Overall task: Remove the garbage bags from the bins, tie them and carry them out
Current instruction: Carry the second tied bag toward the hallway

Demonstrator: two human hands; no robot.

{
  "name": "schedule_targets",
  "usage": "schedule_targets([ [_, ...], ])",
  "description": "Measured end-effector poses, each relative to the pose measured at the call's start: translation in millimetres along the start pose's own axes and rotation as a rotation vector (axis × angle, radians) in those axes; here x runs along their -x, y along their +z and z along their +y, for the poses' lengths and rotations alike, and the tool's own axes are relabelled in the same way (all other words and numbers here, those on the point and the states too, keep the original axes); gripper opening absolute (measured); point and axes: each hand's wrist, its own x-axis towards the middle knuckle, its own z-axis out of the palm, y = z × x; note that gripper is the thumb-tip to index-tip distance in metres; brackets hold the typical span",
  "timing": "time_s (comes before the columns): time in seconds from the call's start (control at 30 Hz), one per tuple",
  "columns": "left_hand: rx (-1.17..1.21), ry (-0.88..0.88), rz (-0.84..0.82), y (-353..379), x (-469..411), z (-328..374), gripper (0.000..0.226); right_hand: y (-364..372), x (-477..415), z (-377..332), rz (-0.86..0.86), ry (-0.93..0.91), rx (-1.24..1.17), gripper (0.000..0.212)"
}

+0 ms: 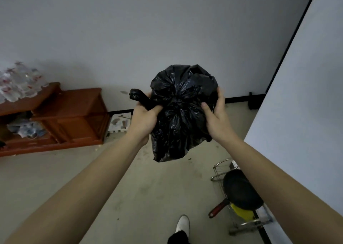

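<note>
A full black garbage bag [182, 114] hangs in the air in front of me, its top gathered into a bunch at the middle. My left hand [143, 121] grips a twisted tail of the bag that sticks out to the left. My right hand [215, 114] clasps the bag's right side, thumb on the front and fingers wrapped behind. No bin is in view.
A low red-brown wooden cabinet [70, 117] stands against the wall at left, with packs of water bottles [20, 82] on top. A wire rack [241, 206] holding a black frying pan [239, 190] sits on the floor at right beside a white panel. My white shoe [182, 224] is below.
</note>
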Motion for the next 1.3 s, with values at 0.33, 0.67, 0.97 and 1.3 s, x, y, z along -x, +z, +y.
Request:
schedule_targets([
  [0.33,-0.066,-0.013,-0.064,56.8,-276.7,-5.4,0.033,-17.0,-260.9,55.8,0.075,0.044,0.007,0.071],
  [0.67,0.057,-0.062,-0.148,138.8,-510.2,-65.0,0.035,-59.5,-473.1,139.9,0.122,0.089,0.08,0.072],
  [0.97,0.122,-0.104,-0.479,300.3,-737.3,-93.1,0.034,-171.1,-652.2,206.2,0.414,0.194,0.149,0.076],
  [1.3,0.043,-0.14,-0.803,554.9,-878.2,-149.1,0.037,-371.4,-759.3,311.0,0.739,0.306,0.025,0.066],
])
